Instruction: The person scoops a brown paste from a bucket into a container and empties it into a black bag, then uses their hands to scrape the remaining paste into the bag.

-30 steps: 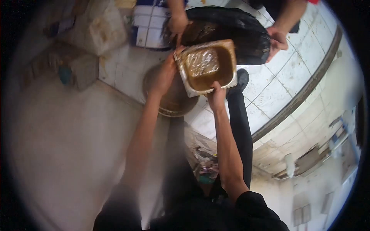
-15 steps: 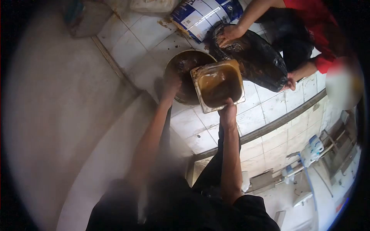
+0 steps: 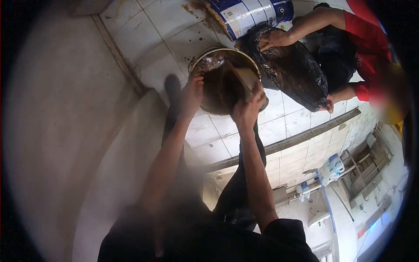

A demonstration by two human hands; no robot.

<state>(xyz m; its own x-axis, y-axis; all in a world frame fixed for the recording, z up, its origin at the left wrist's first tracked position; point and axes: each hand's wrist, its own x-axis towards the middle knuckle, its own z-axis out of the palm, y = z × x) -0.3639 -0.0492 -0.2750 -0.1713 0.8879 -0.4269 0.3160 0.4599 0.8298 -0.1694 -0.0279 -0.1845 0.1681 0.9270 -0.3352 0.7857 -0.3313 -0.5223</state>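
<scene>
A round bucket (image 3: 210, 109) with dark brown contents stands on the tiled floor in front of me. My right hand (image 3: 248, 108) grips a square, brown-smeared container (image 3: 248, 78), tipped on its side inside the bucket's mouth. Motion blurs the container, and its far side is hidden. On the bucket's left rim, my left hand (image 3: 192, 97) has its fingers curled over the edge. Just right of the bucket, another person's hands hold a black plastic bag (image 3: 301, 87) with its mouth spread and wet brown matter inside.
Behind the bag lies a blue and white drum (image 3: 251, 17) on its side, brown-stained at its rim. Brown splashes mark the white tiles (image 3: 163, 26). A co-worker in a red sleeve (image 3: 366, 32) crouches at the right. A low ledge (image 3: 301, 137) runs along the floor.
The square container has gone from upright beside the bucket to tipped within its mouth, moved by my right hand. My left hand stays at the rim. The view has shifted slightly.
</scene>
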